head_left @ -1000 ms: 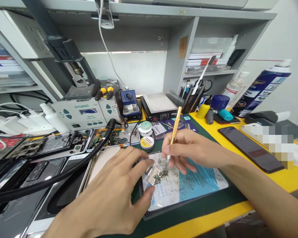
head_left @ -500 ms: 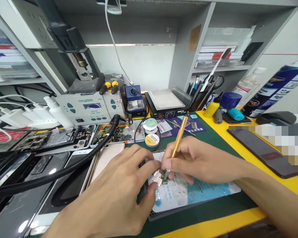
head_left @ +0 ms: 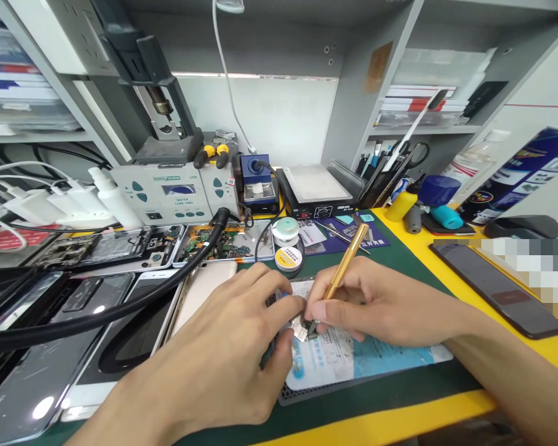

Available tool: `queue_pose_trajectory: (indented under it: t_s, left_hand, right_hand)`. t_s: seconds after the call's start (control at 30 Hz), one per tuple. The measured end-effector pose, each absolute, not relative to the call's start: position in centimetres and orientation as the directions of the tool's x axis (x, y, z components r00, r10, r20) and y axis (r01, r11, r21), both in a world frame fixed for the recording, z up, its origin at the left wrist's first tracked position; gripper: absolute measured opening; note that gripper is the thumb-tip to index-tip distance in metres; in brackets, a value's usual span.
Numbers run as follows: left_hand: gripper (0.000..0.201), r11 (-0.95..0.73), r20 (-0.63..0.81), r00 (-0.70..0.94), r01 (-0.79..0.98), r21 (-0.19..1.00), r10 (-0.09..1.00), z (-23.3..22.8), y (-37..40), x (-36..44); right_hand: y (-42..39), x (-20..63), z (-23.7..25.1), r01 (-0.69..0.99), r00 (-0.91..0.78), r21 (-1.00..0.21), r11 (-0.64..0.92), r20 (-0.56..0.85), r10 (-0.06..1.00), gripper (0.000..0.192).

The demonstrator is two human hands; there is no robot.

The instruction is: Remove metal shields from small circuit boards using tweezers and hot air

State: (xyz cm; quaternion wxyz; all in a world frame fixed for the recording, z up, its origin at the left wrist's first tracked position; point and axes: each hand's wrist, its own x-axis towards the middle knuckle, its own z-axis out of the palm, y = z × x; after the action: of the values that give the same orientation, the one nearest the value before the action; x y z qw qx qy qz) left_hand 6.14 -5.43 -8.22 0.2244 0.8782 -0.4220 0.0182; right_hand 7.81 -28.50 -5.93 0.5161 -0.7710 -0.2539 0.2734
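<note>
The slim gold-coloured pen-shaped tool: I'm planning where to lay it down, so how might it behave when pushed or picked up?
The gold-coloured tool would probably roll if laid flat and pushed, since its shaft looks round. It is likely stiff, as the shaft shows no bend in the right hand. Its shiny, metallic-looking surface may be slightly slippery.
</note>
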Motion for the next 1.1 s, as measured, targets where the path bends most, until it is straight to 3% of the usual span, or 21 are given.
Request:
queue_pose_trajectory:
  t_s: [0.3,0.77,1.1]
  left_hand:
    - [0.021,-0.545,0.255,0.627,-0.773,0.326,-0.736,-8.36,-5.45,6.28]
    - [0.019,-0.543,0.277,0.606,-0.794,0.274,-0.746,-8.6,-5.35,6.41]
    - [0.025,-0.528,0.277,0.609,-0.788,0.315,-0.743,-8.88,-5.43,6.51]
  right_hand:
    - [-28.78,7.75,-6.05,0.118,0.716,-0.926,-0.358,-0.17,0.677,0.015]
    - [-28.93,7.81,-6.27,0.059,0.726,-0.929,-0.366,-0.212,0.655,0.023]
    - [-28.95,7.89,-6.01,0.048,0.735,-0.922,-0.383,-0.227,0.639,0.015]
